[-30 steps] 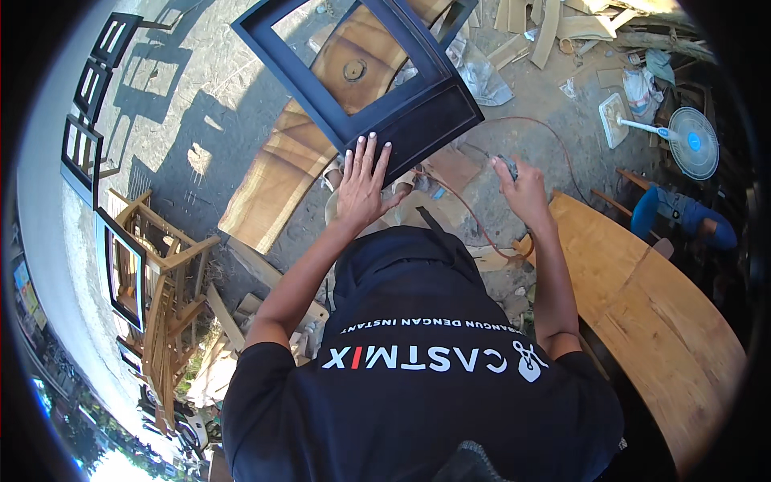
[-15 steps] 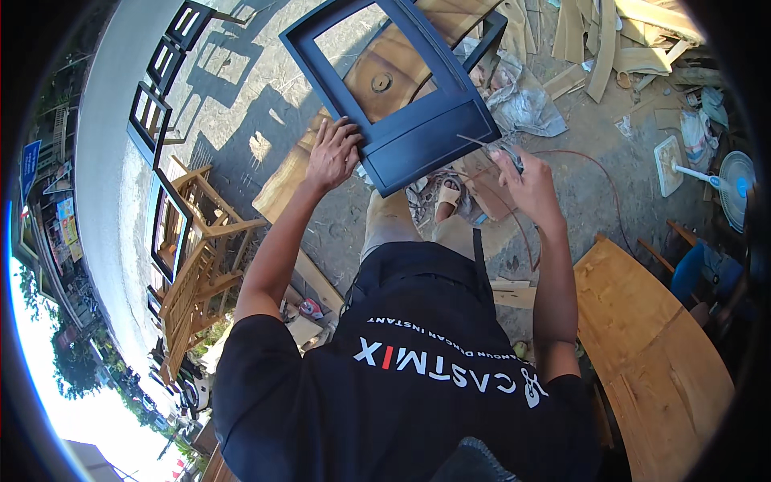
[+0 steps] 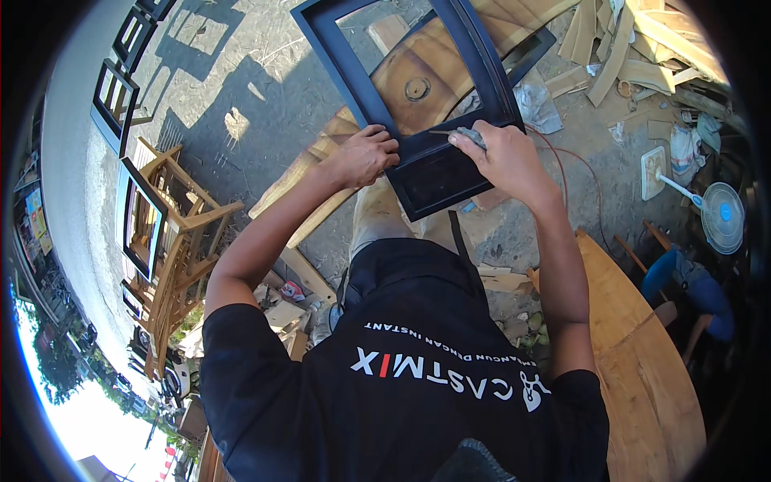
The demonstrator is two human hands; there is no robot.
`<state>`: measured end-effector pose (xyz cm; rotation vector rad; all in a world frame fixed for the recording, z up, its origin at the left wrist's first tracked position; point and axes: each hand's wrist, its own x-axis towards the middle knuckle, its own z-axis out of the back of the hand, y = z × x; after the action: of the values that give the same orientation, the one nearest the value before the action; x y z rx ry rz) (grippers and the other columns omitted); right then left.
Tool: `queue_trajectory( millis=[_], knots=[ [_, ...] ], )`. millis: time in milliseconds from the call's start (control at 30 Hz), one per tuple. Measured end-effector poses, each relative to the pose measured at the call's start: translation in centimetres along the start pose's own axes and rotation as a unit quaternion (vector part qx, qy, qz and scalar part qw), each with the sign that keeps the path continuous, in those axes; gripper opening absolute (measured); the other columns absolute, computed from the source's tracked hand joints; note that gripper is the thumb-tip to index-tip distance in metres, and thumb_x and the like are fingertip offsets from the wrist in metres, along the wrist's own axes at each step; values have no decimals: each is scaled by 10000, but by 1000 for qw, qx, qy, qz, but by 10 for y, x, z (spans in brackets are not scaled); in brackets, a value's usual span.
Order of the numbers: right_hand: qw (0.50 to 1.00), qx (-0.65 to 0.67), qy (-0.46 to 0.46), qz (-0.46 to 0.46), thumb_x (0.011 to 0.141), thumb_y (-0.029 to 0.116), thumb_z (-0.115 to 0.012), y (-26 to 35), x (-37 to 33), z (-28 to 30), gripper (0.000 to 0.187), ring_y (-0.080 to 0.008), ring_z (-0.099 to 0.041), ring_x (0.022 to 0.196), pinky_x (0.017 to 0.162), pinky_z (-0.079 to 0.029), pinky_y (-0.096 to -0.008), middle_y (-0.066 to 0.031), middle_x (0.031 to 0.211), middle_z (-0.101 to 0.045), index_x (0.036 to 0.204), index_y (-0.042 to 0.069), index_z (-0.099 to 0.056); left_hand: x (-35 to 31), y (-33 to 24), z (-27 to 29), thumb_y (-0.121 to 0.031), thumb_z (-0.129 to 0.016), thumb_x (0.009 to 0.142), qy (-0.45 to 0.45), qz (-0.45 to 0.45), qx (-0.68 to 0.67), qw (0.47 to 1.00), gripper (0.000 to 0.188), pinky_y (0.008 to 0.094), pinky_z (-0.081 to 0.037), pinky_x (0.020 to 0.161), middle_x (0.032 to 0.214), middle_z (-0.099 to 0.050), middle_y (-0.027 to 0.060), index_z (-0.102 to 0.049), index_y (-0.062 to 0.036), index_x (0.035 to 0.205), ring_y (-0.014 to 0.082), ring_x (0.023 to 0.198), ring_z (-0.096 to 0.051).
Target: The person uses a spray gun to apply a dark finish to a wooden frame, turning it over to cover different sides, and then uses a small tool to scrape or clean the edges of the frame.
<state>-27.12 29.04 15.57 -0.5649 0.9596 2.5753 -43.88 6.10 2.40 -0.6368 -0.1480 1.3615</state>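
My left hand is closed round the left side of a black wooden frame, with fingers curled over its edge. The frame has a large rectangular opening and a smaller recessed panel at its near end. My right hand grips a thin-bladed tool with a grey handle. Its narrow blade points left, over the bar between the opening and the panel. Whether the blade touches the bar I cannot tell. Beneath the frame lies a long brown wooden slab with a round mark, seen through the opening.
Several dark frames stand at the left, near a slatted wooden rack. Wood offcuts are piled at the far right. A white fan and a wooden tabletop are at the right. A red hose crosses the ground.
The frame has tilted, and its panel end has come nearer to me. My right hand has moved left and inward with the tool, over the frame. My left hand still holds the side.
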Motion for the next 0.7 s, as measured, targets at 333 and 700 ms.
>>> queue_trajectory(
  millis=[333,700],
  knots=[
    [975,-100,-182,-83,1019,506,-564,-26,28,39,542,-451,-690,742,685,-539,-536,-246,720,-679,889,-9,-677,9,66,42,-322,-610,916,-127,18,44,991,276,450,-383,1148,993,-591,121,-719,-68,923,281,1093,-591],
    [936,224,-183,-199,970,645,-555,-78,187,179,599,-193,-527,865,782,-400,-339,-125,925,-559,1097,60,-587,175,190,128,-368,-602,959,-379,66,139,912,710,521,-304,1209,1569,-405,194,-359,-64,1553,403,1472,-355]
  ],
)
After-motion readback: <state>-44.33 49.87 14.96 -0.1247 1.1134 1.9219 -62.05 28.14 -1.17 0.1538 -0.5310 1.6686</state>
